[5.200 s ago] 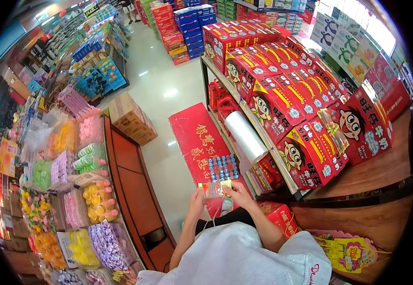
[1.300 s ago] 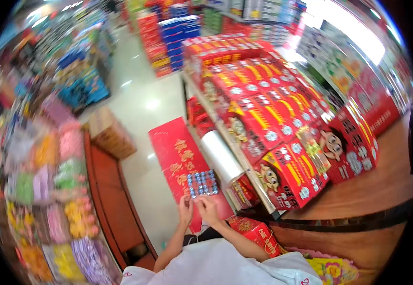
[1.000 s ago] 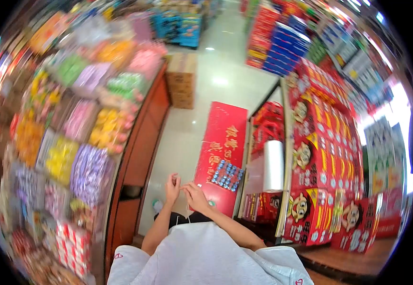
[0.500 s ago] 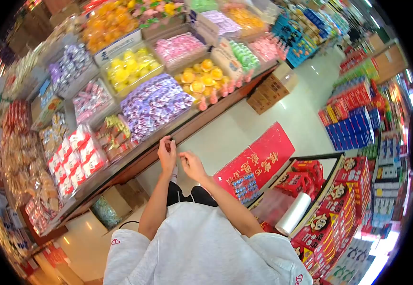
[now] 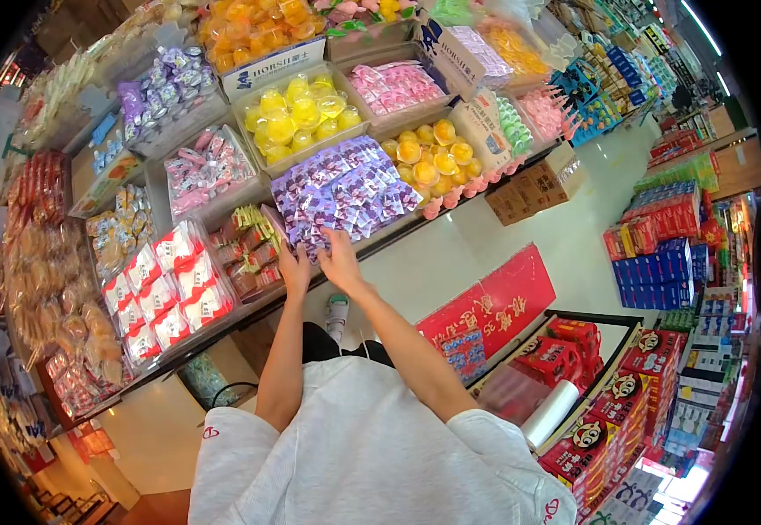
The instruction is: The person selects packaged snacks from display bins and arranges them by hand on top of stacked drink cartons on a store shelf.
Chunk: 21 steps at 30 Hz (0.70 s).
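Both my hands are at the front edge of a bin of purple-and-white wrapped packets [image 5: 336,188]. My left hand [image 5: 294,267] is beside the bin's near left corner, near the brown and green packets [image 5: 245,245]; whether its fingers hold anything is unclear. My right hand [image 5: 339,261] reaches over the near edge with its fingers apart, touching or just above the purple packets. Behind that bin are yellow jelly cups [image 5: 297,118], and to its right are orange-yellow cups [image 5: 433,157]. Red-and-white packs [image 5: 170,284] lie to the left.
A counter edge [image 5: 223,337] runs diagonally before me. On the floor stands a cardboard box [image 5: 533,188] beyond a red box [image 5: 494,293] with blue-topped items [image 5: 463,353] on it. At the right is a rack with a plastic roll [image 5: 549,414] and red cartons [image 5: 617,394].
The view has turned left from the red box to the candy counter. The flat packet held earlier is gone from my hands. Both hands have moved up to the purple packets.
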Available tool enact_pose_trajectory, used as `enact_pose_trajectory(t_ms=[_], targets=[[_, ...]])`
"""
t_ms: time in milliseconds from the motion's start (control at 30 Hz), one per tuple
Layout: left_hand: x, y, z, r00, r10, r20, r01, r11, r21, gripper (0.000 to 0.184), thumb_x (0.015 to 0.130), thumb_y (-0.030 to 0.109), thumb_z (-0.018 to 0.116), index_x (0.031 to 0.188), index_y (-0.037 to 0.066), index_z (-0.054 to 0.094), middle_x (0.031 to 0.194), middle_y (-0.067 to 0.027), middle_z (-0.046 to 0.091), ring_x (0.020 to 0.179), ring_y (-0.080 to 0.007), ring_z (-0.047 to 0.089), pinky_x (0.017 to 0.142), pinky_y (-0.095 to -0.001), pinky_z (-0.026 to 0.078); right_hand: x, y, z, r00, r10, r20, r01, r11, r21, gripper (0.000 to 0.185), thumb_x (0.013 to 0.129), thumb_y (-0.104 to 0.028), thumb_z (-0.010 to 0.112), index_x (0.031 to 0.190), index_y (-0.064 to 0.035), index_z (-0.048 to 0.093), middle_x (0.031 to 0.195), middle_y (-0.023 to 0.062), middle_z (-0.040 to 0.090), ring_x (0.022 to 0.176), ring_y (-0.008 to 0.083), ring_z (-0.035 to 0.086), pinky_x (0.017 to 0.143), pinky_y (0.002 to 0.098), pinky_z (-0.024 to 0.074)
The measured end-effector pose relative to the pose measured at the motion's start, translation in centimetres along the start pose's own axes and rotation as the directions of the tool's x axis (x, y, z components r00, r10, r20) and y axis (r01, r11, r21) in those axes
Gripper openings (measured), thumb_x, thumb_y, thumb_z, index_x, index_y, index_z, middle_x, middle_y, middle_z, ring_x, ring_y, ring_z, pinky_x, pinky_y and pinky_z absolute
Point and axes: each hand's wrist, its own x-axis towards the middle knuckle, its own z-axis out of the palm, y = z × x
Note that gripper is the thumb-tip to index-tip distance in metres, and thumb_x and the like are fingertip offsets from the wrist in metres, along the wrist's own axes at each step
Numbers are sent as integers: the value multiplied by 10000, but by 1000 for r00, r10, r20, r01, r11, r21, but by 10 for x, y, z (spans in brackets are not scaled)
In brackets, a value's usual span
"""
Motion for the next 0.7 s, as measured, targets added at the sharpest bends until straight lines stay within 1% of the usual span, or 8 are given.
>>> enact_pose_trajectory(t_ms=[67,167,233,267,333,433,633,700], targets=[[3,-3,-1,999,17,-31,-17,1000,-3,499,901,213,553,1274,-93,427,1155,-256,563,1007,-335,585,874,-401,453,0,-7,2,998,53,28,-54,998,43,447,822,-105,589,1239,-33,447,1173,212,442,1011,388,523,819,434,460],[6,12,-12,995,-91,28,92,993,-71,427,892,172,563,1226,-84,485,1088,-218,608,914,-258,627,786,-348,495,2,-15,0,979,183,90,-178,982,-69,483,827,-124,589,1275,-36,429,1223,218,425,1044,397,513,820,458,471],[9,10,-19,990,-118,83,127,984,-124,353,881,152,587,1152,-71,549,958,-155,653,792,-179,637,691,-293,507,3,-17,1,996,83,39,-70,965,-252,543,820,-134,598,1319,-47,400,1350,210,353,1077,400,504,817,464,490],[11,6,-18,989,-121,88,131,983,-125,353,881,152,587,1152,-71,549,958,-155,653,792,-179,637,691,-293,507,5,-18,0,995,88,38,-75,964,-255,543,820,-134,598,1319,-47,400,1350,210,353,1077,400,504,817,464,490],[15,-2,-15,979,-165,121,188,959,-214,315,858,145,629,1096,-56,582,875,-105,658,747,-139,621,666,-262,500,10,-20,0,988,-103,113,142,890,-432,587,806,-146,616,1339,-54,388,1440,184,273,1083,394,504,830,446,506],[14,-4,-12,970,-218,112,241,927,-287,332,842,146,670,1102,-41,582,921,-90,631,783,-127,577,682,-254,474,12,-22,2,970,-37,242,148,875,-461,604,790,-156,632,1334,-50,392,1464,159,255,1114,379,484,816,429,518],[11,11,8,945,-322,48,298,798,-524,318,818,123,700,1058,-47,579,839,-66,623,692,-113,567,593,-229,460,15,-12,-1,974,-43,222,153,850,-504,603,770,-149,650,1310,-35,406,1454,145,274,1121,364,456,816,423,513],[14,-1,16,952,-306,25,275,813,-514,317,818,124,699,1052,-50,575,834,-62,620,684,-106,563,573,-225,453,16,-11,-5,973,-60,223,163,861,-482,564,778,-148,646,1284,-40,423,1445,143,274,1101,371,452,838,441,493]])
